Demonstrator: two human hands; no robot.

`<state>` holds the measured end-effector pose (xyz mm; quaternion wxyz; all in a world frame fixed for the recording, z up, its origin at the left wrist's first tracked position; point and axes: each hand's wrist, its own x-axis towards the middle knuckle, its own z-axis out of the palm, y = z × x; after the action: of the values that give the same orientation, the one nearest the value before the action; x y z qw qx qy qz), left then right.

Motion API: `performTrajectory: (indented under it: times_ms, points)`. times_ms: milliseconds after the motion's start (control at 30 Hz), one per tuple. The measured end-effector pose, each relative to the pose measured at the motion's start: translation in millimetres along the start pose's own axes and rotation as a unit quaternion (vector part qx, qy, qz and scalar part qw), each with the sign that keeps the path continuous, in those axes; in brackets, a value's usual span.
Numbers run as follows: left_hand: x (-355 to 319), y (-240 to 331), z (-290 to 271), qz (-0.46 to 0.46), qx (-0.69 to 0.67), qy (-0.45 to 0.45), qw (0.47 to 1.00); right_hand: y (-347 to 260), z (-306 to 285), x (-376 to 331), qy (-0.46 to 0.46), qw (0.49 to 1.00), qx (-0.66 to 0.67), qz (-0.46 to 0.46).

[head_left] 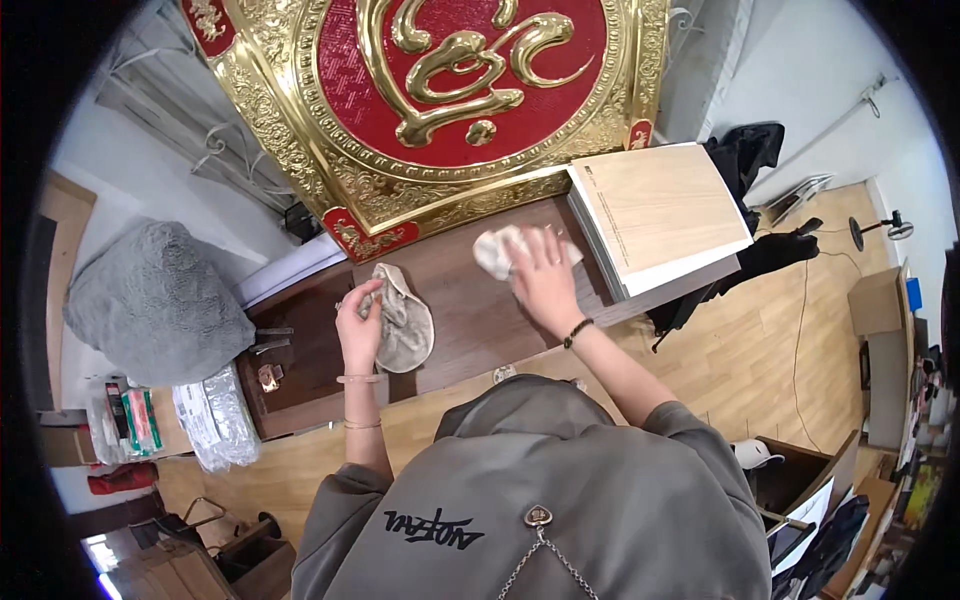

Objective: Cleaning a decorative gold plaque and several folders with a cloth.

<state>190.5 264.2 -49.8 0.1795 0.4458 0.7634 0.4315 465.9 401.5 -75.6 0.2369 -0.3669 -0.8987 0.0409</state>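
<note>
the right hand point(545, 275) lay spread, not clenched, over a white cloth point(493, 254) on the brown table point(465, 310), beside stacked books point(660, 210); a hard rightward sweep could have nudged them. the left hand point(358, 322) met a grey cloth point(408, 335), its grip unclear

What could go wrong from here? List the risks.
1. The bare right hand, over a crumpled off-white cloth on the dark brown wooden tabletop, is near the rectangular stack with a pale wood-grain cover; a wider sweep might shove that stack.
2. The rumpled grey-beige cloth by the bare left hand lies near the front edge, so it could slip off.
3. A bump might scuff the ornate gold metallic frame behind.
</note>
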Motion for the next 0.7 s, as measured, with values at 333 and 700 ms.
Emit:
performTrajectory:
  times_ms: [333, 700]
  points:
    - [-12, 48, 28, 0.101, 0.141, 0.143, 0.974, -4, -21, -41, -0.091, 0.963, 0.168, -0.192]
    - [-32, 101, 125, 0.059, -0.204, -0.005, 0.977, 33, -53, -59, -0.096, 0.995, -0.006, -0.025]
